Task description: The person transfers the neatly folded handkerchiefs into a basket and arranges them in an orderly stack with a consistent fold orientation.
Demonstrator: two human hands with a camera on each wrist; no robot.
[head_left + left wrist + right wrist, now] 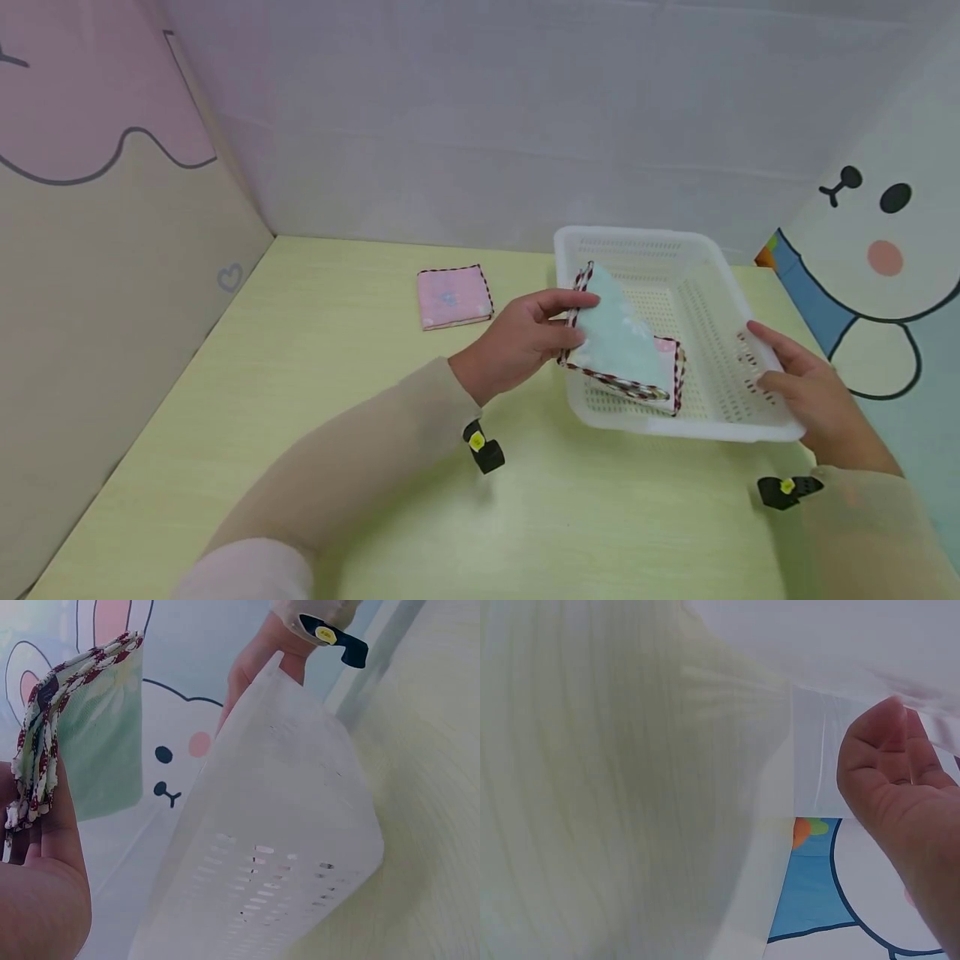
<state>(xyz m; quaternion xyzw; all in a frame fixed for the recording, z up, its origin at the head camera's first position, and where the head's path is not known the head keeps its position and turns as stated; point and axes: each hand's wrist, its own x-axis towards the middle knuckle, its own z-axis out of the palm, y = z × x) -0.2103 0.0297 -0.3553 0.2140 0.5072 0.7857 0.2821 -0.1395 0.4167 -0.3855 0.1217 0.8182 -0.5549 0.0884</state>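
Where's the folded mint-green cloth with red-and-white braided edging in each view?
Head: folded mint-green cloth right of centre, held by the left hand.
Left wrist: cloth at upper left.
Right wrist: not in it.
Shared landmark: the right hand, at right in head, top centre in left wrist, right in right wrist.
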